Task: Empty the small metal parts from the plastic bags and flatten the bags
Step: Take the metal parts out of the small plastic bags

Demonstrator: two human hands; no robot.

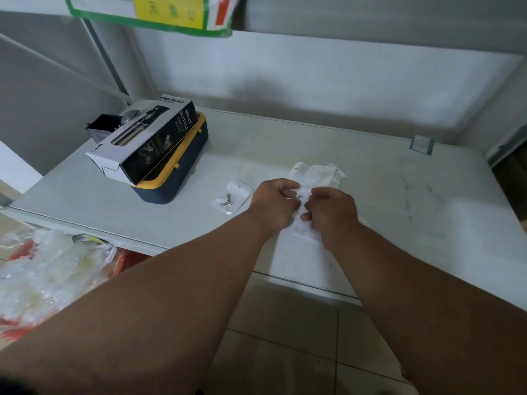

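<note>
A person stands at the near edge of a pale table [370, 172], both bare forearms reaching forward over it. The left hand [275, 205] and right hand [330, 213] meet over a small clear plastic bag [302, 220] lying near the middle of the near edge. Both hands have fingers curled in and appear to pinch the bag's upper part between them, probably to pull its mouth apart so the contents can drop out. A glint between the fingertips may be a metal part; it is too small to be sure. Just left of the hands lies another clear bag [236, 193] with small metal parts [226, 200] on or in it. Behind the hands, flat empty bags [316, 173] are stacked, likely the finished pile. At the far left corner a spray bottle box [148, 135] rests tilted on a blue and yellow case [182, 172]
</note>
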